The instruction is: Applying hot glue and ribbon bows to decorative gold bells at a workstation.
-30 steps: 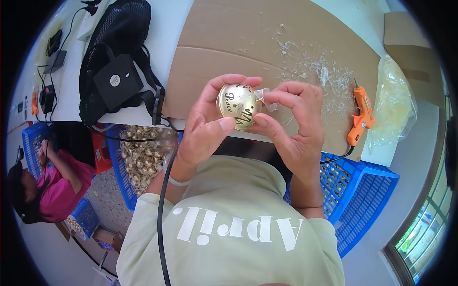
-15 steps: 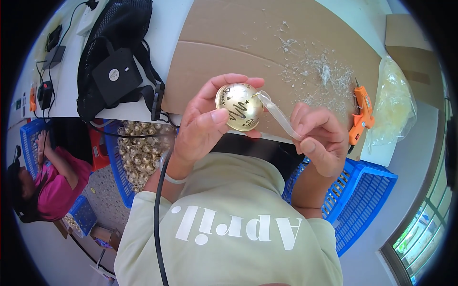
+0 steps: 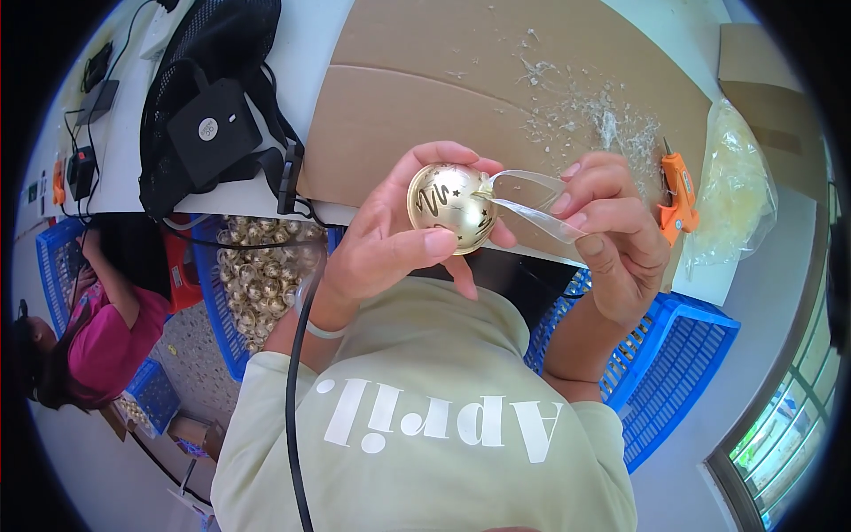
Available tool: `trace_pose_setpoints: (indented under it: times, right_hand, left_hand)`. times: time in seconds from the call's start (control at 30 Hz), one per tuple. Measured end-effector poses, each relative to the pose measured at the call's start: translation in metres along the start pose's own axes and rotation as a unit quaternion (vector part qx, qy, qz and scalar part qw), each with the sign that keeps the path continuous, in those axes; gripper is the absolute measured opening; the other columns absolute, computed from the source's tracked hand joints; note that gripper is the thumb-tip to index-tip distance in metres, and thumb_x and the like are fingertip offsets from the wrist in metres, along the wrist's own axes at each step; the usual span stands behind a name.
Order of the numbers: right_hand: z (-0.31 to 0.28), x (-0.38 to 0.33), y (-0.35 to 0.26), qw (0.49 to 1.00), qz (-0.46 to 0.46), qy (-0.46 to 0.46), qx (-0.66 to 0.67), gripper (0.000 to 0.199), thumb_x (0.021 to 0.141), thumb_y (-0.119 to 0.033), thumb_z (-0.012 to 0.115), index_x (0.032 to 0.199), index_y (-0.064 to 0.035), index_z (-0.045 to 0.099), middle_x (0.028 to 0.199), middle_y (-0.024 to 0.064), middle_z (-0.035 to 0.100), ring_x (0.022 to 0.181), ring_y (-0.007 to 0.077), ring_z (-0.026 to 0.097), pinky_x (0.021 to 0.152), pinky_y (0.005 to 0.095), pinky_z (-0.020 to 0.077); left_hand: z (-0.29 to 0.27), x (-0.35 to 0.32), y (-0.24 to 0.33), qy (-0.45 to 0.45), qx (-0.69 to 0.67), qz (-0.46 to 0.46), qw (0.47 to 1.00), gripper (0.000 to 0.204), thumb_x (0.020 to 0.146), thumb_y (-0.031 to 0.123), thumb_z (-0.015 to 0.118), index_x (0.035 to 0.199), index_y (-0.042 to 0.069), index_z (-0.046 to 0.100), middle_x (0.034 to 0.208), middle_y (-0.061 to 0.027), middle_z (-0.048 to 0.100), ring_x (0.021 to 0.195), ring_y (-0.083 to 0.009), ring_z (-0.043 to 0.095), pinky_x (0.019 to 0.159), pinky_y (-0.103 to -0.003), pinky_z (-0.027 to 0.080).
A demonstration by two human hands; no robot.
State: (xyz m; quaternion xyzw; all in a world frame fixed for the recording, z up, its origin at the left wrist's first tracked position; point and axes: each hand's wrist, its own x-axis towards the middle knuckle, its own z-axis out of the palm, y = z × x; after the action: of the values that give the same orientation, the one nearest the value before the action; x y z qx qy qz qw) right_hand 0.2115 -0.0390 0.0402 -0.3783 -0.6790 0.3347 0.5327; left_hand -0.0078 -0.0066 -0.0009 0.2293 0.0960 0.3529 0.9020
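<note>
A shiny gold ball ornament (image 3: pixel 452 206) with dark lettering and small stars sits in my left hand (image 3: pixel 390 235), thumb in front and fingers around the back. From its right side comes a loop of pale sheer ribbon (image 3: pixel 536 213), spread into two strands. My right hand (image 3: pixel 616 230) pinches the far end of that ribbon between thumb and fingers, pulling it out to the right of the ball. Both hands are above the near edge of the table.
A cardboard sheet (image 3: pixel 399 106) with glue strings (image 3: pixel 607 124) covers the table. At right are an orange glue gun (image 3: pixel 676 195) and a plastic bag (image 3: pixel 731 186). Gold ornaments (image 3: pixel 266 275) fill a blue crate at left; another blue crate (image 3: pixel 683 381) stands right. A co-worker (image 3: pixel 111 337) sits far left.
The ball has turned in my left hand, its ribbon side now facing right. The ribbon has opened into a loop, and my right hand has moved slightly right and up with its end.
</note>
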Motion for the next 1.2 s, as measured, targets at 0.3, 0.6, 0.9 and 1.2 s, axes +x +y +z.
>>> trace_pose_setpoints:
  times: [0.3,0.6,0.9,1.2]
  right_hand:
    - [-0.008,-0.002,-0.009,0.998,0.039,0.027,0.05,0.013,0.077,0.003,0.065,0.089,-0.0006,0.064,0.088,0.0131,0.061,0.085,0.0208,0.055,0.076,0.0292,0.0414]
    - [-0.007,0.0,-0.02,0.998,0.038,0.047,0.011,0.019,0.067,0.005,0.069,0.085,0.0,0.065,0.082,0.012,0.06,0.075,0.0193,0.056,0.067,0.0261,0.0407]
    - [-0.01,0.001,-0.035,0.995,-0.012,-0.003,-0.094,0.024,0.061,0.004,0.074,0.084,-0.0001,0.066,0.072,0.009,0.059,0.068,0.0177,0.054,0.06,0.0268,0.0377]
    - [-0.008,0.006,-0.03,0.99,0.017,0.106,-0.094,0.028,0.074,0.009,0.07,0.1,0.0041,0.061,0.083,0.0119,0.061,0.076,0.0178,0.056,0.067,0.0278,0.0436]
  left_hand:
    - [-0.001,0.002,-0.006,-0.002,0.305,0.097,0.948,0.058,0.079,-0.003,0.07,0.129,0.002,0.042,0.132,-0.0168,0.044,0.112,-0.02,0.055,0.09,-0.032,0.051]
    - [0.003,0.001,-0.009,-0.011,0.442,0.176,0.879,0.048,0.08,-0.002,0.07,0.123,0.004,0.051,0.127,-0.0163,0.044,0.109,-0.0197,0.056,0.085,-0.029,0.053]
    - [0.002,0.003,-0.011,0.004,0.439,0.163,0.884,0.044,0.08,0.0,0.071,0.119,0.003,0.053,0.123,-0.0161,0.046,0.106,-0.0198,0.058,0.082,-0.027,0.054]
    - [0.002,0.002,-0.015,-0.015,0.391,0.118,0.913,0.044,0.079,0.001,0.073,0.118,0.002,0.052,0.122,-0.0147,0.048,0.107,-0.0182,0.057,0.081,-0.027,0.054]
